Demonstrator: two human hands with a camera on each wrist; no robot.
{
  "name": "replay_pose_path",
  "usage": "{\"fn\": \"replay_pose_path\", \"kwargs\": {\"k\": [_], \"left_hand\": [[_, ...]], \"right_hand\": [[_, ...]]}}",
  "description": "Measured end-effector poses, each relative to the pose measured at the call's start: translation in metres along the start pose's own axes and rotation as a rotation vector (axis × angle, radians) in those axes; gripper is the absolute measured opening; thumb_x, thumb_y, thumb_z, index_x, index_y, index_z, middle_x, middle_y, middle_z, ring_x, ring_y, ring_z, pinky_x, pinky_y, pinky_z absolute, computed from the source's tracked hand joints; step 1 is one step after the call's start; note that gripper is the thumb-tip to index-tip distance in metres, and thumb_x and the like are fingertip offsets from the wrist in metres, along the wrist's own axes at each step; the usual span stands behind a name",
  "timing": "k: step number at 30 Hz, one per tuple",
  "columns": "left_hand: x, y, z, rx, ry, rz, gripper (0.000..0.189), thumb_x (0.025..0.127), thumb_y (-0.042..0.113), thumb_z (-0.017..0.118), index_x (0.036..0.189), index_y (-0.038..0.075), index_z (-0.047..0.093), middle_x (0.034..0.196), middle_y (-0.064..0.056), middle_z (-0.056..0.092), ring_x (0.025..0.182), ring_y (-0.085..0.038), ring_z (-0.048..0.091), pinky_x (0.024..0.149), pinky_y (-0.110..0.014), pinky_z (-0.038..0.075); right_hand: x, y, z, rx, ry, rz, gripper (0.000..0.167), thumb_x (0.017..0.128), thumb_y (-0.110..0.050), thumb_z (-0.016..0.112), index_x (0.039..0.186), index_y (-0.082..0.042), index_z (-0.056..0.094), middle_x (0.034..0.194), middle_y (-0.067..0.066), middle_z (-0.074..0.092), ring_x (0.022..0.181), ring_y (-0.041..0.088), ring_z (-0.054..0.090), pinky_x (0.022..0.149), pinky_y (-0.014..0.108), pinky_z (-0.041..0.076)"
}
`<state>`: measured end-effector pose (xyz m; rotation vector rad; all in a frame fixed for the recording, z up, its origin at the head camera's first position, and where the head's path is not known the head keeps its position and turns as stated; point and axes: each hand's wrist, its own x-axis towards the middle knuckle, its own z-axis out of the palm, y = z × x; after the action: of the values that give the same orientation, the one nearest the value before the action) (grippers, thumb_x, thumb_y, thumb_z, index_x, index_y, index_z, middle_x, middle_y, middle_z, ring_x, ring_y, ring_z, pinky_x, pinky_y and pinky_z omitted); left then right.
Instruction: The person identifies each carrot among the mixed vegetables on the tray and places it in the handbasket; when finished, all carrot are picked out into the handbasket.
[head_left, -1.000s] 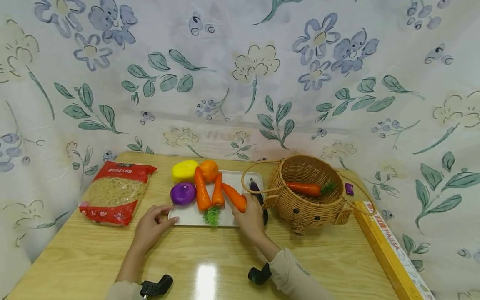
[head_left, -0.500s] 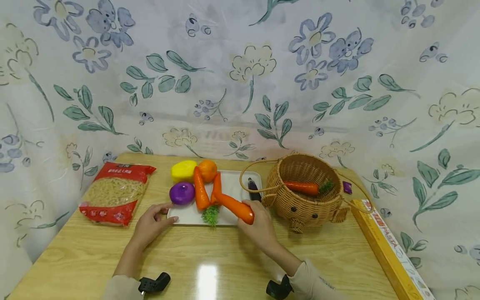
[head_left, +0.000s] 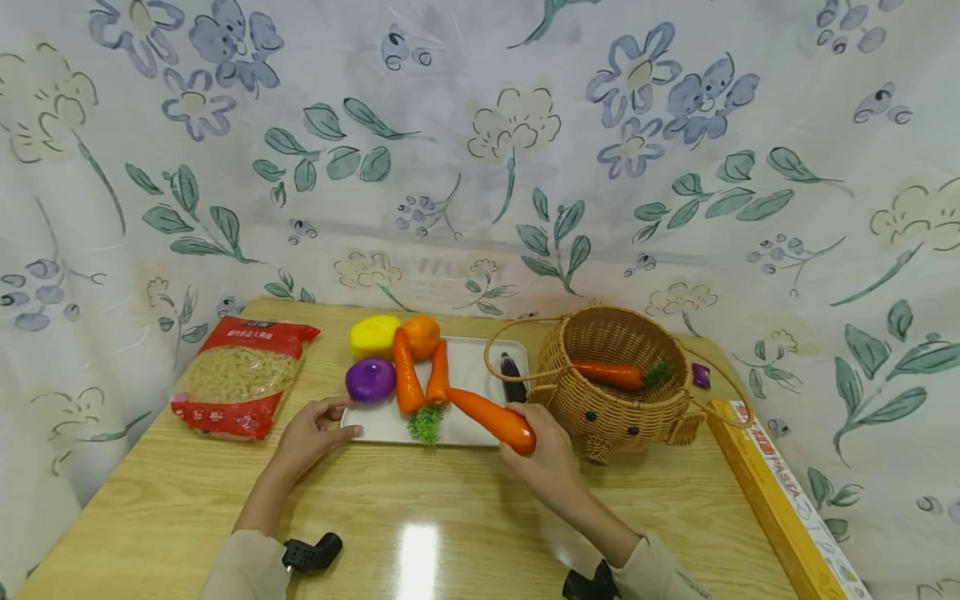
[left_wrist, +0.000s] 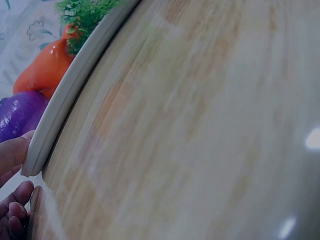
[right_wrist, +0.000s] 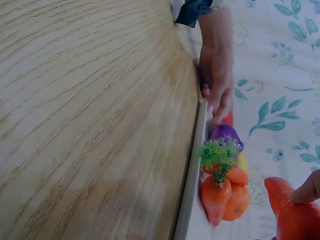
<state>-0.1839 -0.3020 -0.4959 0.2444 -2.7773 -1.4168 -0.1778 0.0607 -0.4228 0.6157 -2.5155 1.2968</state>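
Observation:
In the head view my right hand (head_left: 551, 458) grips an orange toy carrot (head_left: 491, 418) by its thick end; the tip points left over the white tray (head_left: 472, 439). The right wrist view shows a thumb on this carrot (right_wrist: 287, 212). My left hand (head_left: 311, 437) holds the tray's left front corner, and in the left wrist view its fingers (left_wrist: 12, 157) are at the rim. Two carrots (head_left: 407, 375), green leaves (head_left: 426, 425), a purple onion (head_left: 371, 380), a yellow oval piece (head_left: 373, 337) and an orange (head_left: 422, 337) are grouped on the tray's left. A dark eggplant (head_left: 513, 379) lies right, partly hidden by my right hand.
A wicker basket (head_left: 615, 421) with an animal face stands right of the tray, with a leafy carrot (head_left: 611, 375) inside and its handle loops spread sideways. A red pasta bag (head_left: 240, 379) lies left. A long yellow pasta box (head_left: 780, 492) lies along the right edge.
My right hand has drawn the carrot toward the right and the front, off the tray's middle, and its tip now points left. My left hand stays at the tray's corner.

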Motion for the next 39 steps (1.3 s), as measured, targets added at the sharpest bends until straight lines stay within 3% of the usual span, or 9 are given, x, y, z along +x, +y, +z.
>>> {"fn": "replay_pose_path", "kwargs": {"k": [9, 16, 29, 39], "left_hand": [[0.001, -0.001, 0.001, 0.001, 0.011, -0.003, 0.057, 0.085, 0.037, 0.078, 0.132, 0.009, 0.061, 0.114, -0.013, 0.056, 0.088, -0.022, 0.044, 0.074, -0.031, 0.036], [0.003, 0.004, 0.005, 0.013, 0.014, -0.008, 0.058, 0.085, 0.038, 0.078, 0.132, 0.01, 0.061, 0.116, -0.013, 0.055, 0.09, -0.022, 0.043, 0.075, -0.032, 0.035], [-0.006, 0.0, 0.002, 0.057, 0.033, -0.008, 0.06, 0.086, 0.041, 0.076, 0.134, 0.009, 0.059, 0.114, -0.011, 0.054, 0.084, -0.016, 0.042, 0.071, -0.028, 0.034], [-0.003, 0.002, 0.006, 0.068, 0.022, 0.011, 0.061, 0.085, 0.04, 0.077, 0.134, 0.007, 0.06, 0.113, -0.011, 0.054, 0.078, -0.013, 0.041, 0.068, -0.027, 0.033]], "right_hand": [[0.003, 0.004, -0.021, 0.049, -0.026, -0.021, 0.049, 0.072, 0.005, 0.078, 0.118, -0.006, 0.068, 0.112, 0.007, 0.067, 0.091, 0.019, 0.061, 0.079, 0.032, 0.048], [0.017, 0.01, -0.061, 0.14, -0.128, 0.107, 0.049, 0.08, 0.001, 0.078, 0.125, -0.012, 0.065, 0.122, 0.01, 0.064, 0.096, 0.023, 0.056, 0.08, 0.036, 0.046], [0.055, 0.028, -0.131, 0.111, -0.165, 0.099, 0.047, 0.085, -0.003, 0.072, 0.131, -0.008, 0.059, 0.128, 0.021, 0.057, 0.097, 0.03, 0.054, 0.072, 0.033, 0.049], [0.074, 0.048, -0.18, 0.093, -0.204, 0.203, 0.048, 0.088, -0.004, 0.069, 0.134, -0.005, 0.055, 0.13, 0.024, 0.052, 0.095, 0.03, 0.05, 0.071, 0.033, 0.048]]}}
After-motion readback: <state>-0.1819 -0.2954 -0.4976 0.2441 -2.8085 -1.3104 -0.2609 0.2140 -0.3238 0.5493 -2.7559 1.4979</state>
